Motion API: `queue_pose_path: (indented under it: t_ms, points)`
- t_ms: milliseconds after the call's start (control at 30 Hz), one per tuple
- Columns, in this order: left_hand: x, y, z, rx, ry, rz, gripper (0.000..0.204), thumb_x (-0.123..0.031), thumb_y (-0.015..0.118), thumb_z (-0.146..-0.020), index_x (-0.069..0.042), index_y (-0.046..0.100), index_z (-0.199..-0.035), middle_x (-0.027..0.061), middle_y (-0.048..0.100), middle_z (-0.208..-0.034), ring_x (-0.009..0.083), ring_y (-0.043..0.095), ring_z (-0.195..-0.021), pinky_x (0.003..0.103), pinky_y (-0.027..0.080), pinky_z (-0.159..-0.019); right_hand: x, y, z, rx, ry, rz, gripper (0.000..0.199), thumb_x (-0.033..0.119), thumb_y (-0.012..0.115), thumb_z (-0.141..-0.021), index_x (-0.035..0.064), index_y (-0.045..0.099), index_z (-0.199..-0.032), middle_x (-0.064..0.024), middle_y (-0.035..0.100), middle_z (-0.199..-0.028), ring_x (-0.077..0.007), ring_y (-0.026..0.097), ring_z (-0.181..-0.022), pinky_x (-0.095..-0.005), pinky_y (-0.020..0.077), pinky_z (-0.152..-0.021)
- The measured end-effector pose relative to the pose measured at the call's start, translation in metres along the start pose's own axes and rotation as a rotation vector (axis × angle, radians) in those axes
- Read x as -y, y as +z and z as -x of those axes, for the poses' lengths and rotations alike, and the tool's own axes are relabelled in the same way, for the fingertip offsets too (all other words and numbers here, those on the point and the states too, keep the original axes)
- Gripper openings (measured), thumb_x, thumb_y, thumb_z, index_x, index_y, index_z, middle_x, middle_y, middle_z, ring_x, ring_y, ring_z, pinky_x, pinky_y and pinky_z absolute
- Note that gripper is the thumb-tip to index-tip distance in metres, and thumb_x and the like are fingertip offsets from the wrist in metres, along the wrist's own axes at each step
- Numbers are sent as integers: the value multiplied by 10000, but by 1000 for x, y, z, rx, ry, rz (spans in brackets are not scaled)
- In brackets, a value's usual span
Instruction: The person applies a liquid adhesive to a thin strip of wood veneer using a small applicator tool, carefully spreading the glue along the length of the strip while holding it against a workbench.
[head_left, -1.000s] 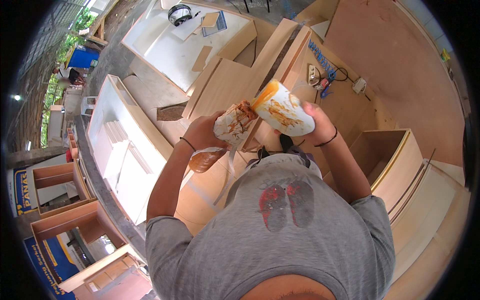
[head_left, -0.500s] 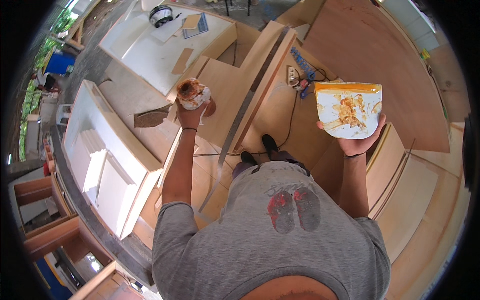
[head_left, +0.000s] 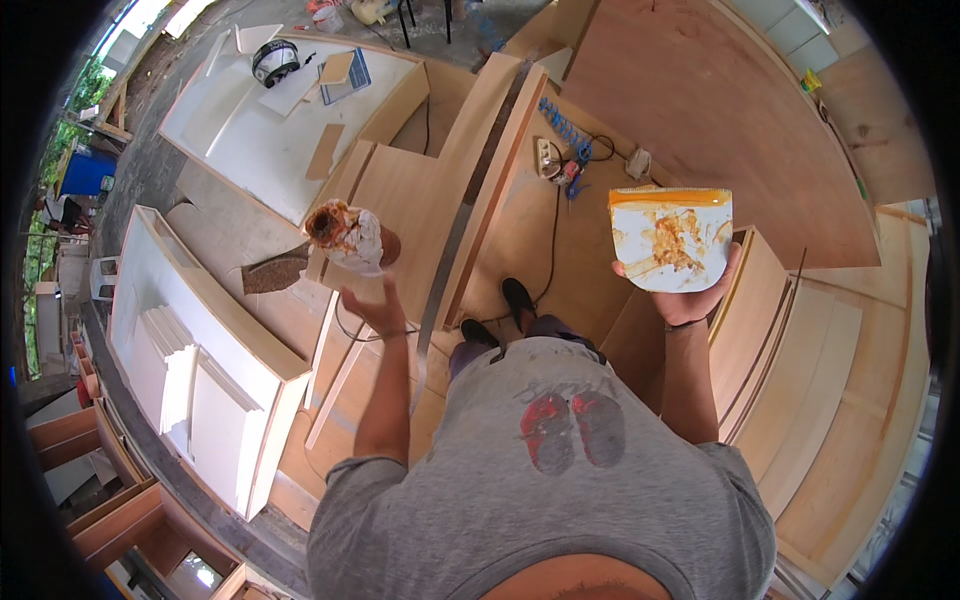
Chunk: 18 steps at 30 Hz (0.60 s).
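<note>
My left hand (head_left: 375, 305) is stretched forward with its fingers spread and nothing in it. Just beyond the fingertips is a crumpled white rag (head_left: 345, 232) stained brown and orange, apart from the hand; I cannot tell whether it rests on the plywood board (head_left: 410, 195) or is in the air. My right hand (head_left: 690, 295) is raised out to the right and grips from below a white plastic container (head_left: 672, 240) with an orange rim and orange-brown smears.
A white cabinet carcass (head_left: 190, 350) lies at the left, and white panels with a tape roll (head_left: 275, 60) at the top left. Plywood sheets and a wooden box (head_left: 770, 320) fill the right. A power strip (head_left: 548, 158) with a black cable lies ahead. My black shoes (head_left: 518, 300) stand below it.
My hands moved apart, the right carrying the container out to the right. My left hand, shut on the rag half a second ago, has opened and the rag is out of it.
</note>
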<state>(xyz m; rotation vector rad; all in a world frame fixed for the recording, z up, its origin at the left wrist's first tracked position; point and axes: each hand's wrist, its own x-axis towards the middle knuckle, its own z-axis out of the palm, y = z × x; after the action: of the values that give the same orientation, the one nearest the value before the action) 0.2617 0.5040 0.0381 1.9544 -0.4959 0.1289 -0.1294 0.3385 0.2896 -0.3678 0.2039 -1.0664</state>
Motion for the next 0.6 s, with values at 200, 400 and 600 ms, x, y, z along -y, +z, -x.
queue_pose_path:
  t_ms: [200, 400, 600]
  points:
    - [2, 16, 80, 311, 283, -338, 829, -479, 696, -783, 13, 352, -1355, 233, 460, -1256, 418, 385, -1240, 535, 258, -1053, 5, -13, -7, -110, 63, 30, 829, 712, 446, -808, 201, 335, -1451, -110, 326, -1497, -423, 325, -1339, -803, 267, -908]
    - [-21, 79, 49, 729, 196, -243, 468, -258, 610, -849, -37, 522, -1252, 178, 569, -1149, 367, 531, -1076, 459, 413, -926, 5, -32, -17, -226, 161, -3, 847, 730, 438, -799, 198, 334, -1449, -122, 329, -1492, -429, 336, -1329, -787, 283, -908]
    - [-15, 119, 58, 559, 367, -183, 393, -246, 609, -849, -51, 582, -1190, 162, 584, -1066, 371, 586, -944, 446, 477, -803, 12, -62, -28, -305, 238, -7, 848, 743, 420, -796, 212, 328, -1452, -122, 323, -1493, -435, 322, -1333, -785, 284, -907]
